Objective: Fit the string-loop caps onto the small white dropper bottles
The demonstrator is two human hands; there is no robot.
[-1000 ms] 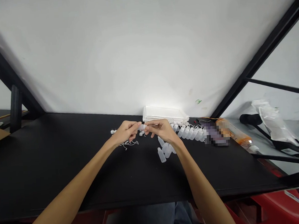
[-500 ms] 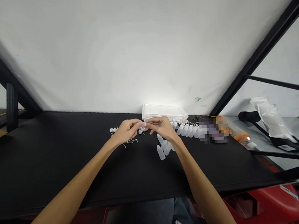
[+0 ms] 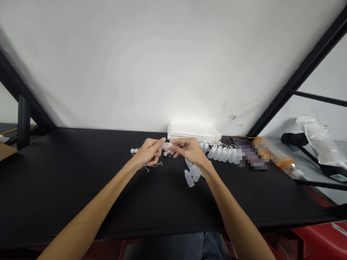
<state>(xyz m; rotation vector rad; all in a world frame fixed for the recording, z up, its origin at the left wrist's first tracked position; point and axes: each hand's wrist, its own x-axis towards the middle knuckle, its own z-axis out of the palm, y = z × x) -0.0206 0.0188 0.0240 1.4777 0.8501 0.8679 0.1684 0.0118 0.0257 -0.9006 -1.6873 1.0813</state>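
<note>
Above the middle of the black table, a small translucent plastic bottle (image 3: 165,145) lies sideways between my hands. My left hand (image 3: 150,152) is closed around its base end. My right hand (image 3: 189,149) pinches its whitish neck end with thumb and fingers; whether a cap sits there is too small to tell. White caps (image 3: 134,151) and thin white cap straps (image 3: 155,165) lie near my left hand. Loose bottles (image 3: 189,179) without visible caps lie below my right hand, partly hidden by its wrist. A row of capped bottles (image 3: 222,154) lies to the right.
A stack of white flat packets (image 3: 192,129) rests against the wall behind my hands. Further right are a blurred purple item and an orange-labelled clear bottle (image 3: 284,162). Black frame posts (image 3: 304,65) flank the table. A red stool (image 3: 327,240) stands below its right front.
The bottle now shows more plainly between my hands, with my right fingers at its neck end. The view has shifted slightly, moving everything a little to the right.
</note>
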